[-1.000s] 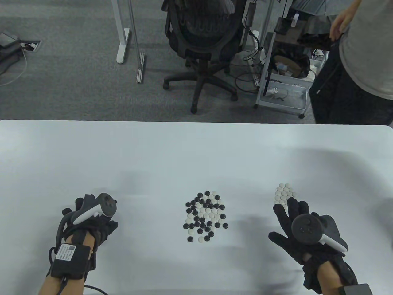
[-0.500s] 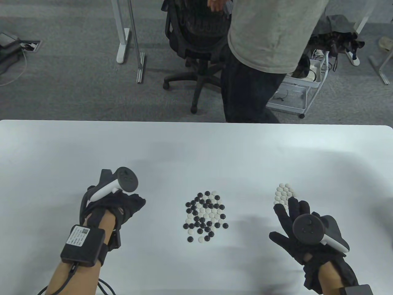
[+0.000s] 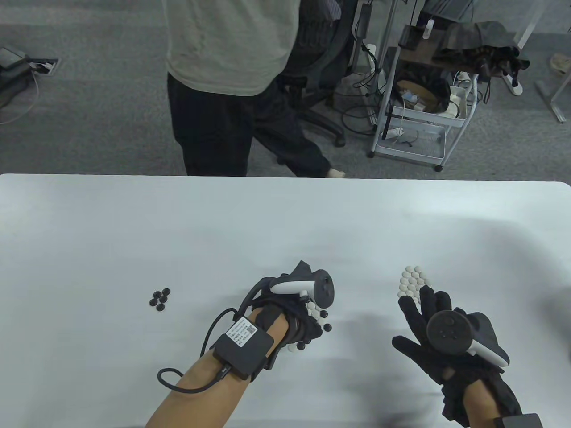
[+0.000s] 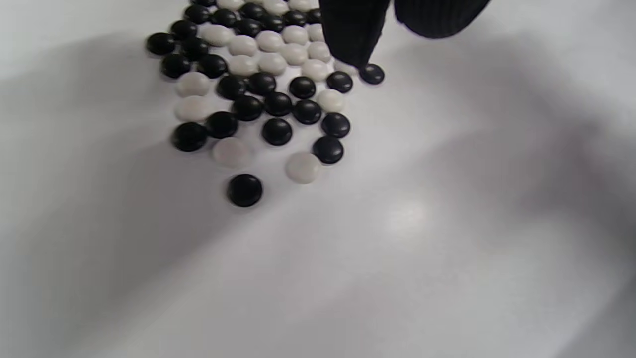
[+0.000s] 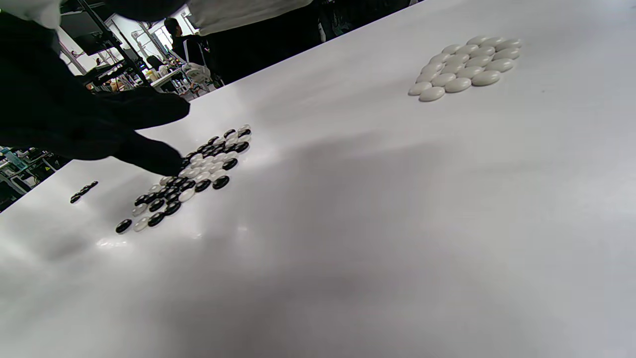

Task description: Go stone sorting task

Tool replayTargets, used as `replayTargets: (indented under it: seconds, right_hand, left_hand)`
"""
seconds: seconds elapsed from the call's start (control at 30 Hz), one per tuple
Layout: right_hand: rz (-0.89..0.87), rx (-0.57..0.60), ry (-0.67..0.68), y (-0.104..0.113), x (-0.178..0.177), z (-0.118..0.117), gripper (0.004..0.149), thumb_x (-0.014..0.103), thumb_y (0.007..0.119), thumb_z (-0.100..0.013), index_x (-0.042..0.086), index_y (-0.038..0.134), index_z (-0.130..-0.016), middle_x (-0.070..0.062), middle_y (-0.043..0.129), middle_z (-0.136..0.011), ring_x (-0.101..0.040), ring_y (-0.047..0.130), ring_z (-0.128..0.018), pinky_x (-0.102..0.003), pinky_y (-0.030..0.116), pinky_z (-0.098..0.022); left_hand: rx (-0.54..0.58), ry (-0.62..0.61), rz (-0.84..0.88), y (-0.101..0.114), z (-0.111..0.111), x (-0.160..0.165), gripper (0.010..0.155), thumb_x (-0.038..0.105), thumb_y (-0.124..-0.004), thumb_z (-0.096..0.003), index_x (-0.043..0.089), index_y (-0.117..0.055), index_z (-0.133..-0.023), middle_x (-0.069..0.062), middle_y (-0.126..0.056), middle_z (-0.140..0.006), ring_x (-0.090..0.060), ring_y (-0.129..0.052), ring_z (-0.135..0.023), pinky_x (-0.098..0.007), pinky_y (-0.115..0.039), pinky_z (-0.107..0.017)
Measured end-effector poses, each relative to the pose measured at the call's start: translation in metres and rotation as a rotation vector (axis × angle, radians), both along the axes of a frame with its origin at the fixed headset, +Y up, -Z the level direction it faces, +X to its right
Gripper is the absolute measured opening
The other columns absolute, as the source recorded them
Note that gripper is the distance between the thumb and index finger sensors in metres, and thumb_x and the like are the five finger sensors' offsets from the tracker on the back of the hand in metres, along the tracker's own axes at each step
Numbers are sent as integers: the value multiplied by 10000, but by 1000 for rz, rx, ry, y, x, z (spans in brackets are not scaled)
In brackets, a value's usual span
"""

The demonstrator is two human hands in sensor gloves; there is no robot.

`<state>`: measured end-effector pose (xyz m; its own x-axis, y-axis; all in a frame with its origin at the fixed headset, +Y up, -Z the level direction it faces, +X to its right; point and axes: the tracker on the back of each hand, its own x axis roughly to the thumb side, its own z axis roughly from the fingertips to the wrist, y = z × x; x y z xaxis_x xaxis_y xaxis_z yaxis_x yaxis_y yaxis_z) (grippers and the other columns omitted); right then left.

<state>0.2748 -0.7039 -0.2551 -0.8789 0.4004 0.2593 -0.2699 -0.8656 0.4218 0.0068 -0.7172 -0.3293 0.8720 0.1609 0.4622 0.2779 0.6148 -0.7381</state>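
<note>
A mixed pile of black and white Go stones (image 4: 263, 94) lies mid-table, mostly hidden under my left hand (image 3: 308, 312) in the table view. In the left wrist view my left fingers (image 4: 353, 35) come down on the pile's edge, one tip touching stones; they hold nothing I can see. A small group of black stones (image 3: 159, 298) lies to the left. A tight group of white stones (image 3: 412, 280) lies to the right. My right hand (image 3: 421, 314) rests spread and empty just below the white group.
The white table (image 3: 285, 214) is bare at the back. A person in a grey shirt (image 3: 223, 67) walks past behind the far edge. An office chair and a white cart (image 3: 419, 133) stand on the floor beyond.
My left hand moved right from the table's left side onto the mixed pile, uncovering the small black group. The right hand stayed. The person behind walked leftward.
</note>
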Motion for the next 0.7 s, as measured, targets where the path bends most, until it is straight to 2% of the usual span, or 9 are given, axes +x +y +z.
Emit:
replayTargets:
  seconds: [0.1,0.33,0.5,0.7]
  right_hand:
    - [-2,3,1,0,0,0,814,536,508,-564,108,97,-1121,-322,-122,-1028,-604,-117,-873,-816,41,-521]
    - [-3,1,4,0,1,1,814,537,508,-564,108,96,-1121,-322,-123,-1028,-604,-116,-873,-816,42,-521]
    - [-9,9,1,2,2,1,814,536,509,-565,107,97,-1121,-322,-123,-1028,-604,-117,-873,-816,41,-521]
    - [-5,4,6,2,1,2,813,535,510,-565,110,95,-1120,-322,-124,-1028,-604,-116,-874,-816,41,-521]
  left_hand:
    - [17,-38,-42,-11,3,14,601,455,-499,-628,266,-416,-1192,-306,153,-1107,-592,169,-901,-835,-2,-548]
    - [7,-75,-110,-30,8,26,615,462,-483,-624,286,-301,-1184,-308,184,-1091,-592,187,-891,-836,2,-551]
    - [14,-102,-101,-28,16,25,613,455,-489,-625,263,-337,-1188,-316,167,-1100,-597,178,-892,-838,-5,-551]
    - [-11,-177,-77,-29,45,14,601,451,-494,-624,267,-351,-1178,-319,150,-1107,-597,169,-895,-837,-12,-551]
